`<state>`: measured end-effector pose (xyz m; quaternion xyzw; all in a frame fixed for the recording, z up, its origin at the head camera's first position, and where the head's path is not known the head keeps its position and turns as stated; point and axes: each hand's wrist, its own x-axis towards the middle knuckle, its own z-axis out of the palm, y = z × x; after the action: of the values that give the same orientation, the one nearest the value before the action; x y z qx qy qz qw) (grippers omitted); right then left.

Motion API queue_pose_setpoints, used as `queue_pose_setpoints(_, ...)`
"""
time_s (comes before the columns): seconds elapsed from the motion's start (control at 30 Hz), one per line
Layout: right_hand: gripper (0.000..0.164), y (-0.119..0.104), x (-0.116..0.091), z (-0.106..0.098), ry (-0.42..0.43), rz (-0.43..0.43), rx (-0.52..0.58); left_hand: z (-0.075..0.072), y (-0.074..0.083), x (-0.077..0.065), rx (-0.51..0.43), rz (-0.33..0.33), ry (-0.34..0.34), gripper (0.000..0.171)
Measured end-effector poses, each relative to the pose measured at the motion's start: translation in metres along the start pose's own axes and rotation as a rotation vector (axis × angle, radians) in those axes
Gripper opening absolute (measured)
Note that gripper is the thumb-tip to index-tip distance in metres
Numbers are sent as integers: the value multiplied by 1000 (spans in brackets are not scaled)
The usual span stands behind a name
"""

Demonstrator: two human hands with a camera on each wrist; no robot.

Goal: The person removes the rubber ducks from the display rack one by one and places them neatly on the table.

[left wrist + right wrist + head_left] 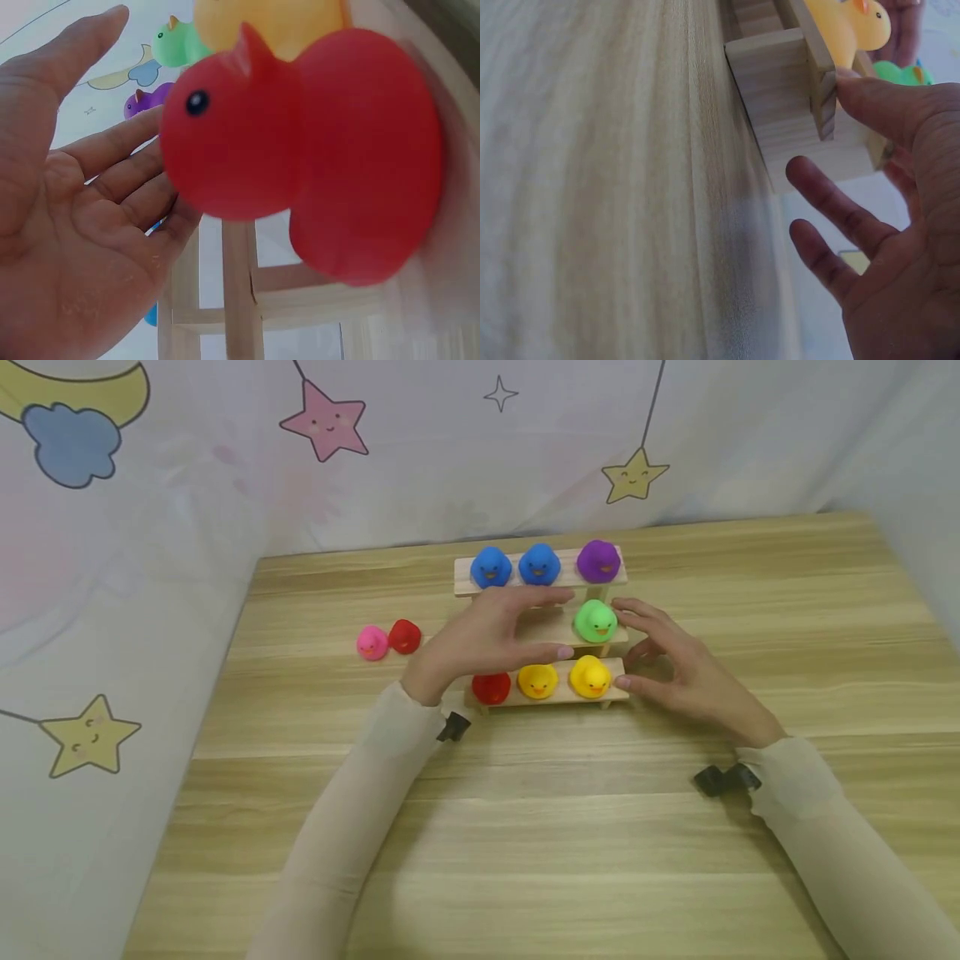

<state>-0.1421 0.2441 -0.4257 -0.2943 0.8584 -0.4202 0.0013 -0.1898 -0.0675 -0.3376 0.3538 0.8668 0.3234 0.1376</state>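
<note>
A three-step wooden stand holds small rubber ducks. Over its middle step, my left hand reaches with fingers extended and thumb apart, nothing between them. The green duck sits just beyond that thumb, near the step's right end. My right hand is at the stand's right side, fingers spread, its thumb tip right at the end of the bottom step. A yellow duck sits beside that thumb. A red duck looms close by my left palm in the left wrist view; a darker yellow duck stands between them.
Two blue ducks and a purple duck line the top step. Left of the stand, a pink duck and another red duck lie on the wooden table. A printed curtain hangs behind.
</note>
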Motion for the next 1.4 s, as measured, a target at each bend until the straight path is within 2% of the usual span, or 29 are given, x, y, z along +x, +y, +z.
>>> queue_pose_setpoints(0.5,91,-3,1,0,2,-2,1,5,3,11,24,7,-17,75)
queue_pose_setpoints(0.77,91,-3,1,0,5,-14,0,6,5,19,40,51,-23,70)
queue_pose_setpoints(1.1,92,-2,0,1,12,-31,-6,7,10,25,31,73,-46,68)
queue_pose_setpoints(1.4,91,-2,0,1,6,-12,9,12,15,32,31,109,-49,62)
